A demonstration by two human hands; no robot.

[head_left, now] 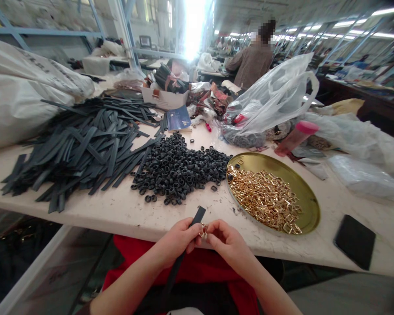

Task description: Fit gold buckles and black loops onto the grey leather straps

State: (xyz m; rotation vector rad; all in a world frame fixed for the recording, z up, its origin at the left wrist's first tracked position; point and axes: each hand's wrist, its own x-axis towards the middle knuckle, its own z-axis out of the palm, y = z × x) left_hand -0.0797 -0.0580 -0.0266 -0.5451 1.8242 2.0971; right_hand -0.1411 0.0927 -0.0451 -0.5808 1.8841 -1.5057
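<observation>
Dark strap (198, 215), one, was clamped in the left hand (180, 236) near the edge of the table (114, 211); the right hand (223, 236) pinched one gold buckle (202, 230) beside it. A slack pinch could have let the buckle drop; one tray (304, 179) held gold pieces (265, 197) too many to count

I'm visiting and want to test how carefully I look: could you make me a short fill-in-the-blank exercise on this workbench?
1. The left grip holds a dark strip, while the right grip is on a ____-coloured metal buckle.
2. The pile of dark loops lies ____ the heap of loose strips and the round tray.
3. The booklet has a cover coloured ____.
4. The flat black item lies on the tray's ____-hand side.

Missing words: gold; between; blue; right.
</observation>
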